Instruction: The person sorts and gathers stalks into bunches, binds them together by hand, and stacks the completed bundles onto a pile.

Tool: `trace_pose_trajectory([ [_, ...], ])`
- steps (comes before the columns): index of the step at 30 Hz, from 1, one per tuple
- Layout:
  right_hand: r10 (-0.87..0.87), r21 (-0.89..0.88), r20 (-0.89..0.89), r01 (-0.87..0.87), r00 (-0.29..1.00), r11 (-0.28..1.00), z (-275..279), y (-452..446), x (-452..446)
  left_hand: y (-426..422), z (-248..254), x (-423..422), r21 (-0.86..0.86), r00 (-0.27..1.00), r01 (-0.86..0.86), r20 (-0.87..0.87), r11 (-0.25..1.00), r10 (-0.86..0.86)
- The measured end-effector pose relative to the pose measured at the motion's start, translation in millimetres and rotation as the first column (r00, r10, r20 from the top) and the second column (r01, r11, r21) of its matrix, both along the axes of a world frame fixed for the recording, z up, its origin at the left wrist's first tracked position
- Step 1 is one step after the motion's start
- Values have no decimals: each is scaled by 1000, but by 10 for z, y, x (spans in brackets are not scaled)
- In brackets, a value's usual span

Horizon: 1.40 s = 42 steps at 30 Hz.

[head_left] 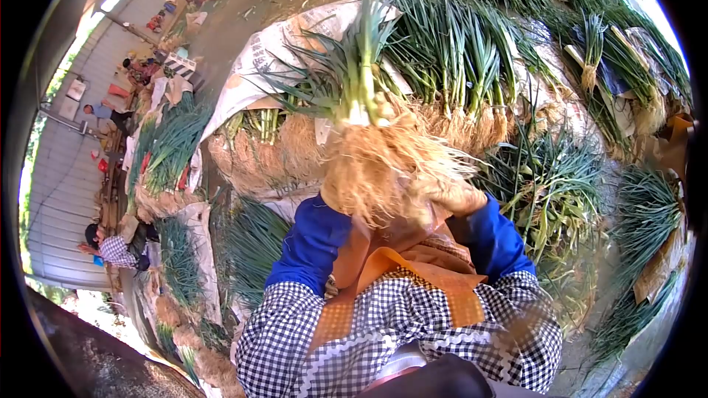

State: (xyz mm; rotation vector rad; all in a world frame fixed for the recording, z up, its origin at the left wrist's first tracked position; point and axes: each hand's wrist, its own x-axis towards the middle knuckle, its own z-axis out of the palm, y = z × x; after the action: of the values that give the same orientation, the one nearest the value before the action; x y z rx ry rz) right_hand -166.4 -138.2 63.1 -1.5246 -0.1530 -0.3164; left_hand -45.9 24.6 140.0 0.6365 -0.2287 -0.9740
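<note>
A bundle of green onions [366, 77] stands raised in front of my chest, leaves up, with a shaggy mass of pale roots [369, 169] hanging toward me. My left sleeve [310, 239] leads up behind these roots; the left hand is hidden there, and the bundle is held up on that side. On the right side of the roots is my gloved right hand [453, 195], touching the strands. Its fingers are blurred and partly covered by roots. An orange-brown apron [413, 265] lies below the hands.
Beyond the bundle, rows of green onions [457, 51] lie on a white sack [258, 66]. Piles of leafy onions [549, 184] flank me on the right, others [254, 243] on the left. Several people [118, 250] sit among more onions at far left, near a corrugated wall [63, 206].
</note>
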Motion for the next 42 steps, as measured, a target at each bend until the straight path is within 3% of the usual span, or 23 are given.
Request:
trace_pose_trajectory([
  [1, 173, 439, -171, -82, 970, 895, 282, 80, -151, 66, 64, 35, -5, 999, -44, 26, 999, 44],
  [4, -121, 577, 587, -309, 800, 756, 165, -228, -194, 294, 216, 116, -4, 982, -160, 101, 987, 159],
  [6, -182, 558, 452, -118, 873, 821, -226, -771, -294, 425, 282, 165, -20, 964, -227, 134, 974, 227],
  [7, -412, 519, -19, 361, 911, 775, -221, -841, -349, 501, 321, 187, -26, 954, -260, 147, 965, 261],
  [8, -497, 139, -122, 511, 859, 849, -442, -912, -251, 599, 359, 211, -31, 941, -299, 158, 954, 300],
  [9, -604, -268, -166, 553, 780, 789, -660, -947, -95, 658, 388, 220, -34, 929, -327, 172, 944, 328],
  [11, -539, -248, -212, 489, 815, 836, -194, -545, 290, 777, 447, 216, -37, 906, -377, 195, 925, 377],
  [13, -78, -8, -25, 78, 997, 997, 48, -247, 785, 918, 500, 194, -38, 876, -429, 227, 903, 425],
  [15, 116, 119, 47, -121, 992, 986, 312, 152, 1324, 1020, 541, 165, -37, 851, -473, 239, 880, 468],
  [16, 64, -151, 138, -43, 988, 988, 609, 333, 1493, 1063, 566, 145, -39, 838, -492, 248, 870, 486],
  [17, 159, -32, 28, -158, 987, 987, 914, 513, 1534, 1126, 575, 130, -42, 822, -516, 254, 855, 509],
  [19, 42, -282, 59, -24, 997, 959, 1181, 805, 1726, 1227, 602, 104, -50, 798, -549, 265, 834, 541],
  [22, -43, -307, 511, 230, 858, 923, 803, 1006, 2243, 1367, 601, 88, -60, 764, -594, 268, 802, 587],
  [23, -81, -304, 423, 225, 903, 926, 704, 963, 2214, 1422, 601, 79, -66, 753, -609, 265, 791, 602],
  [25, -245, -418, 607, 567, 756, 710, -20, 686, 2601, 1550, 589, 69, -74, 727, -641, 259, 764, 636],
  [26, -95, 67, 21, 93, 995, 993, 36, 414, 2427, 1610, 583, 60, -81, 714, -656, 256, 750, 652],
  [28, -465, -327, -26, 432, 885, 840, -378, -85, 2409, 1752, 545, 37, -97, 688, -684, 242, 723, 684],
  [31, -473, -285, -187, 413, 861, 865, -740, -623, 2038, 1981, 485, 6, -120, 638, -733, 223, 670, 737],
  [33, -549, -604, -50, 412, 835, 682, -1186, -1098, 1906, 2172, 430, -21, -129, 590, -775, 200, 618, 782],
  [36, -588, -652, -222, 329, 778, 683, -1231, -1301, 1634, 2447, 347, -54, -125, 510, -839, 153, 529, 846],
  [37, -421, -567, 176, 441, 890, 695, -1369, -1368, 1578, 2529, 326, -98, -126, 483, -857, 143, 500, 864],
  [38, -450, -299, -209, 381, 868, 875, -1235, -1322, 1494, 2630, 307, -130, -128, 454, -874, 134, 469, 881],
  [42, -453, -338, -469, 320, 758, 885, -1307, -1635, 1402, 3087, 215, -213, -115, 337, -931, 92, 346, 937],
])
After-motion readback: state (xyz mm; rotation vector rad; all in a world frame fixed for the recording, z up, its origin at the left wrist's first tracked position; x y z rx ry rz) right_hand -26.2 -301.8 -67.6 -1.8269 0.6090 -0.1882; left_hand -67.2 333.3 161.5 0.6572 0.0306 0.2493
